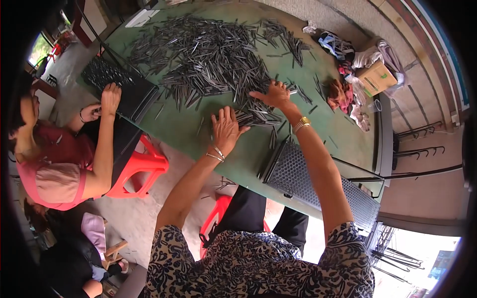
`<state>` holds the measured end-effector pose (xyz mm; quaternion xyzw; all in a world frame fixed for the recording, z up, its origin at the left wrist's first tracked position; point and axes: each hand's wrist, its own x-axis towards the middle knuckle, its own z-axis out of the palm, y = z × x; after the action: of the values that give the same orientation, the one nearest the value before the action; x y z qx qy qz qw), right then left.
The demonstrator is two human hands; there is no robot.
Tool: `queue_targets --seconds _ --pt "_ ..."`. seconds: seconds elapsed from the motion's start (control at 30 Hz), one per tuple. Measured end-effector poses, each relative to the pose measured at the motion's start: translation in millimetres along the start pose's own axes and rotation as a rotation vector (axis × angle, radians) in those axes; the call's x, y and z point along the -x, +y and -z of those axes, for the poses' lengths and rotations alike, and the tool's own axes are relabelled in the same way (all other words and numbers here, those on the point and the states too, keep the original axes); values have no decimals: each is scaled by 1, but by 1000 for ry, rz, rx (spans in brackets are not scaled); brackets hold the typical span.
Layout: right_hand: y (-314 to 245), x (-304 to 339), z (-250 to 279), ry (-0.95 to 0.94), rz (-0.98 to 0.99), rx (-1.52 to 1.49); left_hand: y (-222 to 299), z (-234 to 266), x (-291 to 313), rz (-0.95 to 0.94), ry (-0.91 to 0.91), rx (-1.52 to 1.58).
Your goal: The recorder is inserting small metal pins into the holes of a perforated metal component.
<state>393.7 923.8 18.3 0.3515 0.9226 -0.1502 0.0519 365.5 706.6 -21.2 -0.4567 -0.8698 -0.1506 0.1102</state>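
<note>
A large heap of thin dark sticks [213, 54] covers the middle of the green table. At its near edge rests my left hand [228, 130], palm down with its fingers spread, beside a small bunch of loose sticks [256, 117]. My right hand [276, 95] reaches over the heap's right edge, thumb stretched out to the left and fingers apart; sticks lie under and around it. Between the two hands the bunch of sticks lies roughly side by side. What is under my palms is hidden.
A black perforated rack [293, 169] lies along the table's near edge, below my right forearm. At the left, a co-worker's hands are at a similar rack [144, 99] filled with sticks. Crumpled cloths [340, 94], a cardboard box [376, 78] and a clear cup [376, 106] sit at the right.
</note>
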Motion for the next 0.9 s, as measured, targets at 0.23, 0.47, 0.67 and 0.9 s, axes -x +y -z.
queue_targets --seconds 0.23,0.47,0.67,0.9 --pt "-43 -20 -28 150 8 130 8 -10 8 15 64 -12" --pt "-40 -37 -40 299 68 148 6 -10 -7 46 37 -3" --pt "-21 -47 -47 364 114 99 14 -25 -1 38 67 36" --pt "-5 -52 -49 306 53 91 21 -40 -2 43 102 27"
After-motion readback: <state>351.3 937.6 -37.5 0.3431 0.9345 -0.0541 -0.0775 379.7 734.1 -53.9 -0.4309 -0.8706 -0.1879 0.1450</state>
